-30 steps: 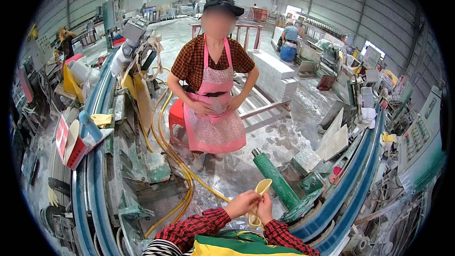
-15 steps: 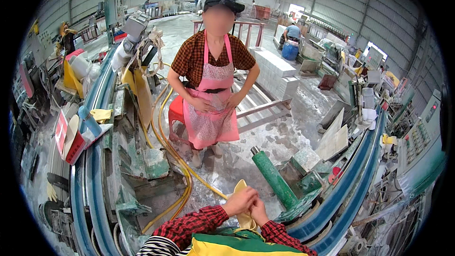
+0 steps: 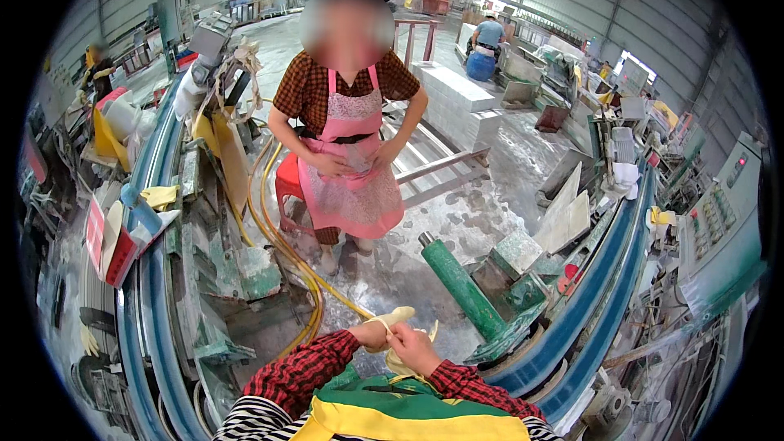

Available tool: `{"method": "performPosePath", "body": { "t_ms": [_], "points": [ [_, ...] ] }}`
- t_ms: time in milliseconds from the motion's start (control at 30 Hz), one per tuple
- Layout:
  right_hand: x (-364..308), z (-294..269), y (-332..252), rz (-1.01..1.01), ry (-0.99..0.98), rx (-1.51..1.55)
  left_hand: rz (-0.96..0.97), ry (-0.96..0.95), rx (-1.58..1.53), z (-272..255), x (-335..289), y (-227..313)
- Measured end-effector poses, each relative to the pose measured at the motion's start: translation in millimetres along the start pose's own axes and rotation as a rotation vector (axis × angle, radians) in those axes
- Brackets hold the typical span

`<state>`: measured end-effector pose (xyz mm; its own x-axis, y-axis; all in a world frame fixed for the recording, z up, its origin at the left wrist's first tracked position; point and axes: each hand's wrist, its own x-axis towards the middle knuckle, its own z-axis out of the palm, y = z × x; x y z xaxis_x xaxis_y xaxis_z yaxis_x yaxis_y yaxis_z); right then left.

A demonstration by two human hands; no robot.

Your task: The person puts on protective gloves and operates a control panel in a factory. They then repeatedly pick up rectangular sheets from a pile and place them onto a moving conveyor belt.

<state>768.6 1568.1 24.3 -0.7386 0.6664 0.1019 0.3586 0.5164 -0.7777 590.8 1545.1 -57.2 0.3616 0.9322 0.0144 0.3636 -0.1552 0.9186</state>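
Note:
A cream rubber glove (image 3: 398, 315) sits over the fingers of my left hand (image 3: 369, 335), whose wrist and back are bare. The glove hides how those fingers are held. Pressed up against it, my right hand (image 3: 415, 350) is closed on the cream glove material, and a loose strip of it sticks up by the knuckles. More cream material hangs below my right hand. Both hands are together in front of my green and yellow apron (image 3: 384, 408), with red-and-black checked sleeves on the forearms.
A person in a pink apron (image 3: 351, 188) stands facing me beside a red stool (image 3: 290, 188). Yellow hoses (image 3: 306, 286) run over the wet floor. A green cylinder (image 3: 461, 286) lies right of my hands. Blue rails (image 3: 563, 343) flank both sides; a control cabinet (image 3: 719, 220) stands right.
My hands have shifted left and slightly apart. The glove, earlier upright between both hands, is now over my left fingers, with my right hand gripping it. The view has tilted slightly.

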Motion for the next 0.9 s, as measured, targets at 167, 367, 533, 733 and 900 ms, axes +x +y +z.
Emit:
{"method": "performPosePath", "body": {
  "t_ms": [167,367,533,733,900],
  "points": [
    [0,-1,-1,-0.022,-0.046,-0.120,-0.304,0.127,-0.852,18,-3,-10],
    [0,8,6,-0.013,-0.107,-0.200,-0.605,0.648,-1.399,29,-3,-13],
    [4,12,0,-0.077,-0.082,-0.191,-0.318,0.649,-1.512,15,0,-25],
    [0,20,-3,-0.138,-0.091,-0.098,0.113,0.831,-1.266,23,7,-2],
    [1,17,-5,-0.043,-0.141,-0.109,-0.244,0.745,-1.447,34,4,5]
  ]
}}
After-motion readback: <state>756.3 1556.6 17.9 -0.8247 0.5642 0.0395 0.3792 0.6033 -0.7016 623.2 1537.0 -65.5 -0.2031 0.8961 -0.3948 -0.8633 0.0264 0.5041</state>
